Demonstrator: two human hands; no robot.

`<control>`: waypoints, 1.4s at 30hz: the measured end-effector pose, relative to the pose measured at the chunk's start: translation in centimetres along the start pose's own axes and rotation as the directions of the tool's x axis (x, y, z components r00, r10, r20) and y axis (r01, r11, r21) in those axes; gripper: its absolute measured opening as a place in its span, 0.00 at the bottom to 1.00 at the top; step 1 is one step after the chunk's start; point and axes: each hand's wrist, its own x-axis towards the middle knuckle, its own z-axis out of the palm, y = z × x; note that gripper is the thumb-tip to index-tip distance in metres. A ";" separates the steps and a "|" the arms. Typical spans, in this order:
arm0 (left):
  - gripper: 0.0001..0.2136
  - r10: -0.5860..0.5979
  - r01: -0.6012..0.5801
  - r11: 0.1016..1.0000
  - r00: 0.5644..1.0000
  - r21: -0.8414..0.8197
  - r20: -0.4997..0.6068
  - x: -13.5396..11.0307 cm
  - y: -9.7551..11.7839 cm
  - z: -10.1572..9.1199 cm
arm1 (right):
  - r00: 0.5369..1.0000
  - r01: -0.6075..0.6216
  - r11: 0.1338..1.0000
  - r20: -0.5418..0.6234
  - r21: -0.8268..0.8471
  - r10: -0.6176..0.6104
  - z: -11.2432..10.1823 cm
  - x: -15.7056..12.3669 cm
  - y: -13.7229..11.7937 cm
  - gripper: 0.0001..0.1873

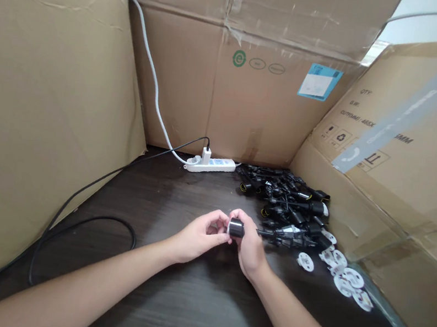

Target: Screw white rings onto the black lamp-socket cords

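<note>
Black plug [236, 228], between hands [200, 237] [251, 249], cardboard walls [44, 101] around

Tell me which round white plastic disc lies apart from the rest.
The round white plastic disc nearest the right hand: it lies alone; the other discs bunch together further right.

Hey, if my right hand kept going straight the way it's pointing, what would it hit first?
Past the black cylindrical plug part it's holding, your right hand looks aimed at the white power strip by the cardboard box. Depth is hard to judge, so it might pass just beside the strip.
</note>
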 end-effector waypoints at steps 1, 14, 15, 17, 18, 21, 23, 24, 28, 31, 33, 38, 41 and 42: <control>0.16 0.022 -0.022 1.000 1.000 0.007 -0.006 0.0 -0.1 0.1 | 1.000 0.002 1.000 0.001 0.002 -0.002 0.0 0.0 0.0 0.18; 0.12 0.051 -0.051 0.996 0.999 0.072 -0.006 0.0 -0.1 -0.1 | 1.000 0.025 0.999 0.000 -0.040 -0.025 -0.3 0.1 0.4 0.18; 0.11 0.055 -0.055 0.994 0.998 0.098 -0.003 -0.1 -0.2 -0.1 | 1.000 0.025 0.999 0.006 -0.033 -0.025 -0.3 0.0 0.4 0.18; 0.11 0.061 -0.060 0.986 0.998 0.154 -0.002 -0.1 -0.4 -0.2 | 1.000 0.024 1.000 0.013 -0.019 -0.024 -0.3 0.0 0.4 0.17; 0.11 0.063 -0.061 0.983 0.998 0.174 -0.004 -0.1 -0.4 -0.2 | 1.000 0.023 1.000 0.012 -0.018 -0.023 -0.3 0.0 0.4 0.17; 0.12 0.056 -0.054 0.983 0.998 0.178 -0.006 -0.2 -0.2 -0.3 | 0.999 0.030 0.999 0.018 -0.036 -0.029 -0.3 -0.1 0.5 0.16; 0.13 0.043 -0.042 0.988 0.999 0.146 -0.003 -0.2 0.1 -0.2 | 0.998 0.048 0.997 0.030 -0.055 -0.046 -0.4 -0.1 0.5 0.17; 0.14 0.037 -0.036 0.990 0.999 0.134 0.000 -0.2 0.2 -0.2 | 0.998 0.056 0.996 0.037 -0.065 -0.054 -0.4 -0.1 0.6 0.17; 0.16 0.026 -0.028 0.988 1.000 0.154 0.015 -0.3 0.5 -0.1 | 0.996 0.074 0.992 0.053 -0.104 -0.069 -0.5 -0.1 0.6 0.18; 0.15 0.017 -0.020 0.973 1.000 0.229 0.014 -0.5 0.5 0.0 | 0.995 0.092 0.988 0.060 -0.126 -0.085 -0.5 -0.2 0.5 0.19; 0.14 0.022 -0.023 0.966 1.000 0.259 0.008 -0.5 0.5 0.0 | 0.993 0.104 0.985 0.062 -0.140 -0.096 -0.4 -0.3 0.3 0.18; 0.14 0.071 -0.071 0.988 0.997 0.136 0.009 -0.5 0.6 -0.3 | 0.993 0.108 0.984 0.064 -0.142 -0.100 -0.1 -0.4 0.1 0.18; 0.14 0.069 -0.070 0.997 0.997 0.039 0.023 -0.5 0.7 -0.3 | 0.992 0.111 0.978 0.074 -0.176 -0.099 0.0 -0.4 0.2 0.18; 0.14 0.068 -0.069 0.997 0.997 0.032 0.026 -0.6 0.7 -0.3 | 0.993 0.107 0.977 0.074 -0.184 -0.095 -0.1 -0.4 0.3 0.18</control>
